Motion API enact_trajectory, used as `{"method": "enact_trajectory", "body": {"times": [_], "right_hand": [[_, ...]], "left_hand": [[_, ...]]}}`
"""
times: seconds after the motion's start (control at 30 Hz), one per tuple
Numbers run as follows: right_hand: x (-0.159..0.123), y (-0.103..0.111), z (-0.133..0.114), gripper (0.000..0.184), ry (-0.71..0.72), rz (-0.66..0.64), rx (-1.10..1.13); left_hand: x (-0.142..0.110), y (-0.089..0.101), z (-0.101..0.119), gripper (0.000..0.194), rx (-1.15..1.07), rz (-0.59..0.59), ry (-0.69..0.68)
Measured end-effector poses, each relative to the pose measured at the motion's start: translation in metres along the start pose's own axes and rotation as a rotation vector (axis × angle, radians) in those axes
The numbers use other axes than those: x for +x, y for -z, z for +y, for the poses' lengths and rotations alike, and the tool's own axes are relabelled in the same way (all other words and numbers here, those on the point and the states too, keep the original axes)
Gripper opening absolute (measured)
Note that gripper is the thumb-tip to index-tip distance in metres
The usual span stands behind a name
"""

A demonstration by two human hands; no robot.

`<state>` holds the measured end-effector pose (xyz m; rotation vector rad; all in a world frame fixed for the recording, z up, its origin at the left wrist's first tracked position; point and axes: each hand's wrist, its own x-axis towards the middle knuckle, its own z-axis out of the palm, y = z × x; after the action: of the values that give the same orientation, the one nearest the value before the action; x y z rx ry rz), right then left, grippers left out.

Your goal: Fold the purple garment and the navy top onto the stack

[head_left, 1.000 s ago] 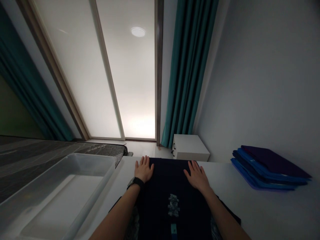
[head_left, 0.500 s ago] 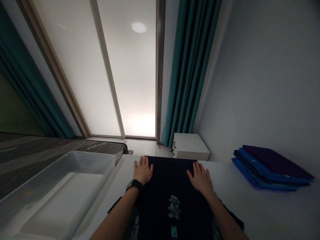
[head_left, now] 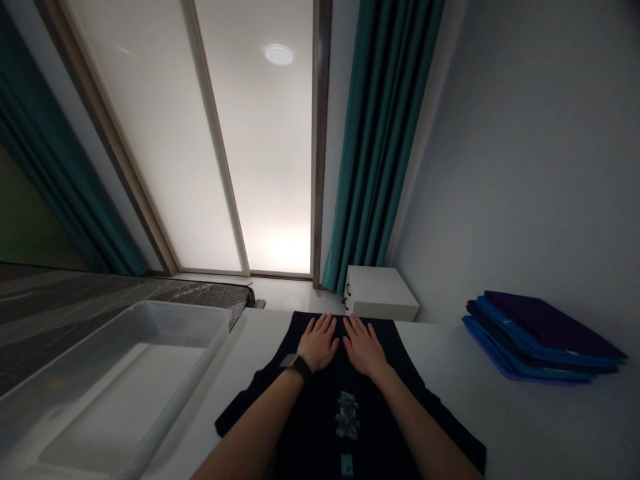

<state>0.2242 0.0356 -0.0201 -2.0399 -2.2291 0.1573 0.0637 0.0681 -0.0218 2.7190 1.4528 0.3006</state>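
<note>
A dark navy T-shirt (head_left: 325,413) lies spread flat on the white table (head_left: 450,380), with a pale printed graphic (head_left: 347,415) on it and a small blue label (head_left: 347,464) below that. My left hand (head_left: 317,343), with a black watch (head_left: 296,365) on its wrist, rests palm down on the shirt's upper part. My right hand (head_left: 364,348) lies flat beside it, fingers spread, a small gap between the two. Neither hand grips the cloth. My forearms cover parts of the shirt.
A large translucent plastic bin (head_left: 200,320) stands left of the shirt on the table. Folded blue and purple cloths (head_left: 540,340) lie stacked at the right. Beyond the table's far edge stand a white cabinet (head_left: 381,293), teal curtains (head_left: 385,133) and a frosted glass door (head_left: 255,133).
Both hands have slid inward along the shirt's upper part and now lie close together near its middle. The shirt's sleeves show more at the sides. The view has barely shifted.
</note>
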Motion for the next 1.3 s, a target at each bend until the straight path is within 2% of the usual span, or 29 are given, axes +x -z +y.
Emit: {"method": "enact_trajectory", "body": {"times": [0.1,0.27,0.37,0.47,0.6,0.8,0.93,1.03,1.17,1.23,1.3], "right_hand": [[0.003,-0.002,0.000,0.061,-0.031,-0.026,0.015],[0.000,-0.003,0.018,0.065,-0.112,-0.037,0.008],[-0.003,-0.004,0.028,0.066,-0.165,-0.028,-0.004],[-0.005,-0.004,0.037,0.064,-0.220,0.007,-0.028],[-0.009,-0.005,0.049,0.062,-0.281,0.050,-0.066],[-0.024,-0.007,0.061,0.065,-0.283,0.016,-0.096],[-0.030,-0.005,0.062,0.065,-0.281,-0.015,-0.086],[-0.028,-0.001,0.056,0.064,-0.269,0.018,-0.115],[-0.020,0.002,0.038,0.064,-0.194,0.061,-0.102],[-0.015,0.003,0.029,0.064,-0.173,0.035,-0.065],[-0.010,0.003,0.024,0.064,-0.157,0.002,-0.035]], "left_hand": [[0.002,-0.004,-0.010,0.057,0.020,0.004,0.125],[-0.006,0.002,-0.048,0.059,0.071,-0.011,0.293],[-0.012,0.006,-0.066,0.058,0.092,-0.012,0.354],[-0.016,0.007,-0.074,0.059,0.095,-0.008,0.386],[-0.017,0.007,-0.073,0.061,0.097,-0.012,0.405],[-0.016,0.007,-0.071,0.060,0.103,0.001,0.403],[-0.017,0.007,-0.072,0.060,0.114,-0.002,0.400],[-0.018,0.010,-0.067,0.060,0.145,0.058,0.401],[-0.017,0.014,-0.047,0.058,0.157,0.170,0.219],[-0.015,0.012,-0.034,0.057,0.120,0.162,0.127],[-0.013,0.009,-0.025,0.057,0.081,0.125,0.096]]}}
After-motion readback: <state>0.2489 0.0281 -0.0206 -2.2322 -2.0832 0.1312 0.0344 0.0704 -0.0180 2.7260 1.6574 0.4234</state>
